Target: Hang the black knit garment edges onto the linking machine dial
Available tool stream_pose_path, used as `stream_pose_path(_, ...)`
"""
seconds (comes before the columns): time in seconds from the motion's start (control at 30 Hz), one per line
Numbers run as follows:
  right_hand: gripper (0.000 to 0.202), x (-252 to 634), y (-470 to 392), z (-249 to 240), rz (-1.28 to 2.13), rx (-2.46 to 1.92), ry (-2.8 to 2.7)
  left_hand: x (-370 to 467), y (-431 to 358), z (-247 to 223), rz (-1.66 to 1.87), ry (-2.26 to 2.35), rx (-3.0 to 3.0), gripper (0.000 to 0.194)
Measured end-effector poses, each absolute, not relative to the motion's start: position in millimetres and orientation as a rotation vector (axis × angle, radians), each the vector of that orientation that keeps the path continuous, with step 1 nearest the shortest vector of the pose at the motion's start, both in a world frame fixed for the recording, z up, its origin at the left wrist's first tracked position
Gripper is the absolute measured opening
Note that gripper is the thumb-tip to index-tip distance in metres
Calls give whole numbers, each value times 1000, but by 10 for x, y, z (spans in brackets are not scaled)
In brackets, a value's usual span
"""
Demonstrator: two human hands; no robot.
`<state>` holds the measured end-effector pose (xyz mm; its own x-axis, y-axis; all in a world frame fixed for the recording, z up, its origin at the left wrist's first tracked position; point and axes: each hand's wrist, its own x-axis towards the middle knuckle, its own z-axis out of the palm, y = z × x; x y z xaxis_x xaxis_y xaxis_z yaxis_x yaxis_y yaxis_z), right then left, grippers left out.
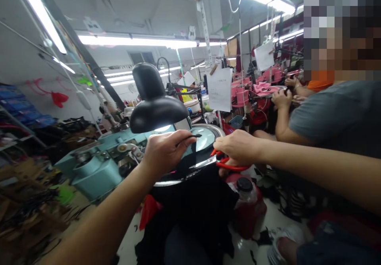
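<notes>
My left hand (165,147) is closed, pinching the end of a narrow strip of black fabric (193,147) that hangs below the fingers. Red-handled scissors (205,162) are in my right hand (238,147), with the blades pointing left, just under the strip. Black fabric (190,201) drapes over the near rim of a round metal-edged plate (218,129) and falls into my lap. Above my left hand hangs the black shade of a lamp (160,112), its light on.
A teal machine (95,173) stands at the left. Below my right hand is a red container with a black cap (244,184). Another person (330,110) sits close on the right. A paper sheet (219,90) hangs ahead, with pink machines (239,88) behind it.
</notes>
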<state>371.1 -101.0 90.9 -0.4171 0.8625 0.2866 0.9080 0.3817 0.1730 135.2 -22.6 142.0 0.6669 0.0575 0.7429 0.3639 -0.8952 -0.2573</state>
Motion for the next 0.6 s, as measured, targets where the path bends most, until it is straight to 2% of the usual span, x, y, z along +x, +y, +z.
stream_pose_path(0.13,57,3526,-1018,949,-433,-1622,-2494,1305,-245,1422,-1150,-334,-2486,26)
stream_pose_path(0.33,64,3271,-1063,1042,-494,-1659,-2518,1263,-273,1440,-1288,-196,-2420,22)
stream_pose_path(0.47,62,3179,-1102,1067,-544,-1730,-2548,1251,-292,1456,-1338,-143,-2388,21)
stream_pose_path(0.6,70,3104,-1112,1064,-566,-1707,-2544,1254,-324,1477,-1434,-157,-2394,18)
